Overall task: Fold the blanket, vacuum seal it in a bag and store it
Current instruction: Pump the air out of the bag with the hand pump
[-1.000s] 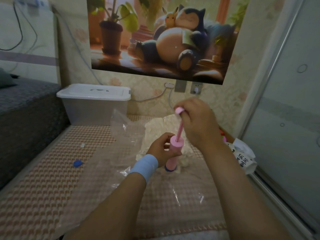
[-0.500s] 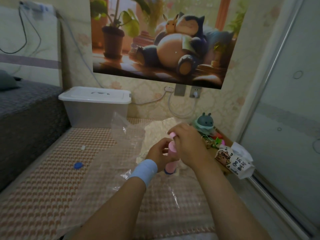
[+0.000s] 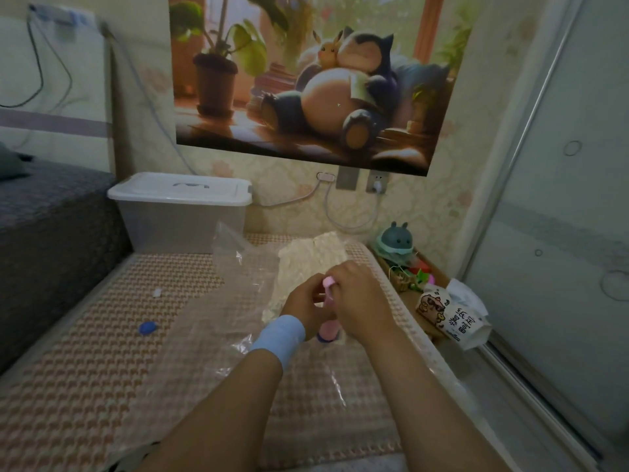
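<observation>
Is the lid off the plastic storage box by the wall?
No, the white lid sits flat on top of the clear storage box.

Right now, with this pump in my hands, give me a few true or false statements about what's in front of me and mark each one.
1. The left hand and the right hand both grip the pink pump. True.
2. The white lid is off the storage box. False: the lid sits on the box.
3. The blue cap lies on the woven mat, left of the hands. True.
4. The blanket is in the storage box. False: it lies inside the clear bag on the mat.
5. The pump lies flat. False: it stands upright on the bag.
</observation>
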Motion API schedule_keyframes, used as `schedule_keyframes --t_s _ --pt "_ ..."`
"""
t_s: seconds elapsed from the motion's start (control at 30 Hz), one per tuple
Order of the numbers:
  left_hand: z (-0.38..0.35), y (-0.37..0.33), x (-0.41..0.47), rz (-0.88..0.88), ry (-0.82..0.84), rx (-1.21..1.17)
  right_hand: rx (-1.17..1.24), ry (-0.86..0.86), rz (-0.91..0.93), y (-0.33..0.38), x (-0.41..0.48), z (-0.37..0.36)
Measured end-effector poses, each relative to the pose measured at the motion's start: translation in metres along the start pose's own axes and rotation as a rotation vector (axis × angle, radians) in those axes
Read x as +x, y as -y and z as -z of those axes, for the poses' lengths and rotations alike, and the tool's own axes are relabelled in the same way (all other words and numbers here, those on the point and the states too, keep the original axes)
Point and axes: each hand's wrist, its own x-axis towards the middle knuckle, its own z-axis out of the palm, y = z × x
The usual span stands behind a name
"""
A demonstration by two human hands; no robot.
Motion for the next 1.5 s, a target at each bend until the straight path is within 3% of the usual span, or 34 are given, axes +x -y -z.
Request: schedule_keyframes --t_s 0.07,0.2,0.3,0.4,0.53,0.6,0.67,0.87,0.97,1.03,1.17,1.23,1.5 --pt "0.003 0.0 -0.001 0.0 0.007 0.01 -0.045 -0.026 0.047 0.011 0.006 0.017" --pt "0.003 0.004 0.002 -0.008 0.024 0.047 -0.003 -0.391 0.213 0.036 0.016 0.072" --pt "-0.001 0.006 0.003 -0.005 0.031 0.057 0.055 -0.519 0.233 0.04 0.021 0.087" --pt "-0.004 0.004 0.0 -0.01 0.03 0.073 0.093 -0.488 0.171 0.026 0.014 0.06" --pt "-0.005 0.0 -0.003 0.001 -0.015 0.045 0.036 -0.112 0.086 0.004 -0.007 0.008" --pt "-0.005 0.0 -0.004 -0.006 -0.032 0.048 0.016 -0.022 0.037 0.003 -0.006 0.007" --pt "-0.003 0.0 -0.004 -0.012 -0.02 0.037 0.043 -0.056 0.079 0.009 -0.001 0.021" --pt "-0.003 0.005 0.001 -0.026 0.012 0.087 0.071 -0.489 0.213 0.037 0.018 0.083" --pt "-0.002 0.005 0.0 -0.017 0.017 0.099 0.108 -0.546 0.257 0.037 0.02 0.075" --pt "-0.002 0.005 -0.001 -0.019 0.014 0.095 0.104 -0.485 0.222 0.023 0.014 0.051" --pt "-0.006 0.002 -0.004 0.005 -0.018 0.071 0.056 -0.071 0.029 -0.002 -0.009 0.0" --pt "-0.006 0.002 -0.004 0.006 -0.026 0.072 0.02 -0.016 -0.024 -0.002 -0.006 -0.001" --pt "-0.003 0.006 0.0 -0.011 0.012 0.082 0.132 -0.549 0.223 0.041 0.02 0.082"
